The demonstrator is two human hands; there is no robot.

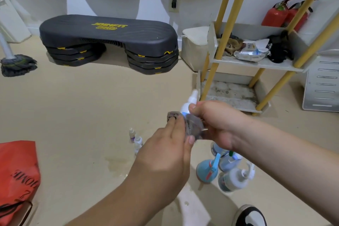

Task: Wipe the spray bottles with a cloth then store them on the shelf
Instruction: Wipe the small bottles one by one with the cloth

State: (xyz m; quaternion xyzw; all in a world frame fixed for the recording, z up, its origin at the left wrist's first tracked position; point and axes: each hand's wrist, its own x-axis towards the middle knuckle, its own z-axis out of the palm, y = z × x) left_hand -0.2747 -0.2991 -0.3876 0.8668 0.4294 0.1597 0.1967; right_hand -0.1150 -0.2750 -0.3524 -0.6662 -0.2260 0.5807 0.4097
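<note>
Small white spray bottle [189, 105] gripped at the neck by right hand [214, 123], grey cloth [195, 127] pinched round its base by left hand [165, 145] just beneath; likely to slip from that light hold onto floor bottles [232, 180] under right wrist if rubbed too hard.

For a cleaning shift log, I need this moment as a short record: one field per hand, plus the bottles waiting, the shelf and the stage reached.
right hand: grips small white spray bottle, nozzle up
left hand: holds grey cloth around the bottle's lower body
waiting on floor: two small bottles; cluster of larger bottles
shelf: middle tier holds rags and wipes pack; no spray bottles visible on it
stage: wiping, none stored yet
</note>
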